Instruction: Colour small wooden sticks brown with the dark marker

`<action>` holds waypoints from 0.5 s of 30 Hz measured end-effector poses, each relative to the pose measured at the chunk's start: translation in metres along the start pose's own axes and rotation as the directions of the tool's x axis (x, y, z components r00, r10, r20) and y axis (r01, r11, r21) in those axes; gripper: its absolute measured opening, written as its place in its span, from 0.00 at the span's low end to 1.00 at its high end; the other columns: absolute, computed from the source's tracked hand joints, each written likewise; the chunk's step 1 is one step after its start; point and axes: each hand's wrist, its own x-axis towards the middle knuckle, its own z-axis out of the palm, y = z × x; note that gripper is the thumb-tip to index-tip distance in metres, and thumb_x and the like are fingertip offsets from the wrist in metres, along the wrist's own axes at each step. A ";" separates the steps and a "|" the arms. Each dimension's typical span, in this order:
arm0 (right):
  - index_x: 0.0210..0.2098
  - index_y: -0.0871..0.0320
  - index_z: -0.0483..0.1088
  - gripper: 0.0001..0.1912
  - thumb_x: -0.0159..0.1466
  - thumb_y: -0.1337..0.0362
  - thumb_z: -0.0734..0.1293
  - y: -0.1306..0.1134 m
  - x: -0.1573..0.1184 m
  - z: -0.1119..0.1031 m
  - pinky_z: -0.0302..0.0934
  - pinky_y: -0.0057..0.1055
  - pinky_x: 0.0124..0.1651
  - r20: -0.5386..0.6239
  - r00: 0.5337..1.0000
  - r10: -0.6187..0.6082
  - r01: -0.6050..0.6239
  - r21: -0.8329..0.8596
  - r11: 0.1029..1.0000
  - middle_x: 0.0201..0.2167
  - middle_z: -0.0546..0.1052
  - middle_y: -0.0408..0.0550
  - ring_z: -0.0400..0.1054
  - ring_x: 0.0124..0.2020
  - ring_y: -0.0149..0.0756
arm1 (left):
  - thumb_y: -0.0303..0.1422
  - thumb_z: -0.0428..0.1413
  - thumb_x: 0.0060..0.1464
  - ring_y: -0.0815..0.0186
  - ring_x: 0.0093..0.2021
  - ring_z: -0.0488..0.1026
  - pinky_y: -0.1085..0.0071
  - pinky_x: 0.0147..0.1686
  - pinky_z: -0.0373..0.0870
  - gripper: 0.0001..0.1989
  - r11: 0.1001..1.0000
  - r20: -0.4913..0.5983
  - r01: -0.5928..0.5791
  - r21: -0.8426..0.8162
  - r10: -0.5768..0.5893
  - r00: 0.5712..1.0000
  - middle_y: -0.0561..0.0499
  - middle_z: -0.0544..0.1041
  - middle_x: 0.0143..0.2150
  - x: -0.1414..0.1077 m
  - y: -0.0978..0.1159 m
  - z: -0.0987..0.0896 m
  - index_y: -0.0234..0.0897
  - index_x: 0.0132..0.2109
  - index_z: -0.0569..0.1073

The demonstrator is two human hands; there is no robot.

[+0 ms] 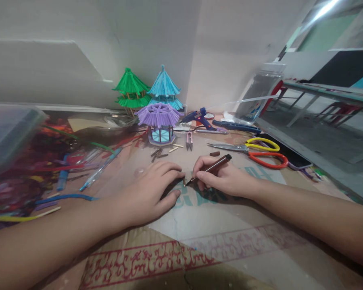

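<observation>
My right hand [213,177] is closed around a brown marker pen [213,167]. The pen slants down to the left, its dark tip beside a short, partly brown stick [184,181]. My left hand [159,187] rests on the table with fingers stretched and thumb apart. Its index fingertip touches the upper end of that stick. A brown pen cap [214,154] lies just beyond my right hand. Further off are several short brown sticks [159,154] and several pale ones [174,149]. Behind these stands a small pavilion model [159,117] with a purple roof.
Green [131,86] and blue [164,86] pavilion models stand at the wall. A glue gun [201,118], small snips [189,141], scissors [251,150] and a phone [290,155] lie at right, near a clear jar [260,92]. Coloured pipe cleaners [68,197] and a plastic box [15,133] are left.
</observation>
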 end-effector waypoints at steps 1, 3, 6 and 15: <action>0.36 0.58 0.66 0.07 0.68 0.61 0.65 0.000 0.000 0.000 0.63 0.27 0.31 -0.007 1.000 0.000 0.000 -0.003 1.000 0.24 0.74 0.42 0.68 0.26 0.29 | 0.34 0.52 0.64 0.51 0.60 0.68 0.49 0.61 0.66 0.17 1.000 0.001 0.000 0.000 0.000 1.000 0.41 0.72 0.58 0.000 0.000 0.000 0.36 0.57 0.71; 0.36 0.58 0.66 0.07 0.68 0.61 0.65 0.000 0.000 0.000 0.62 0.26 0.30 -0.025 1.000 -0.002 0.002 -0.013 1.000 0.24 0.74 0.42 0.67 0.26 0.29 | 0.34 0.52 0.64 0.51 0.61 0.67 0.49 0.62 0.66 0.17 1.000 0.010 0.000 0.004 0.000 1.000 0.41 0.72 0.58 0.000 0.000 -0.001 0.36 0.57 0.71; 0.36 0.58 0.66 0.07 0.68 0.61 0.65 0.002 0.000 0.000 0.62 0.27 0.30 -0.022 1.000 -0.008 0.007 -0.008 1.000 0.24 0.74 0.42 0.68 0.26 0.29 | 0.34 0.51 0.64 0.51 0.61 0.67 0.49 0.62 0.66 0.17 1.000 0.016 -0.006 0.016 0.006 1.000 0.40 0.72 0.58 0.000 0.000 -0.001 0.35 0.57 0.71; 0.36 0.58 0.66 0.08 0.68 0.60 0.65 0.001 0.000 0.000 0.62 0.27 0.31 -0.021 1.000 -0.002 0.002 -0.018 1.000 0.24 0.75 0.43 0.68 0.26 0.29 | 0.34 0.52 0.64 0.51 0.60 0.68 0.48 0.61 0.66 0.17 1.000 0.005 0.001 0.004 -0.001 1.000 0.41 0.73 0.58 0.001 0.001 0.000 0.38 0.57 0.71</action>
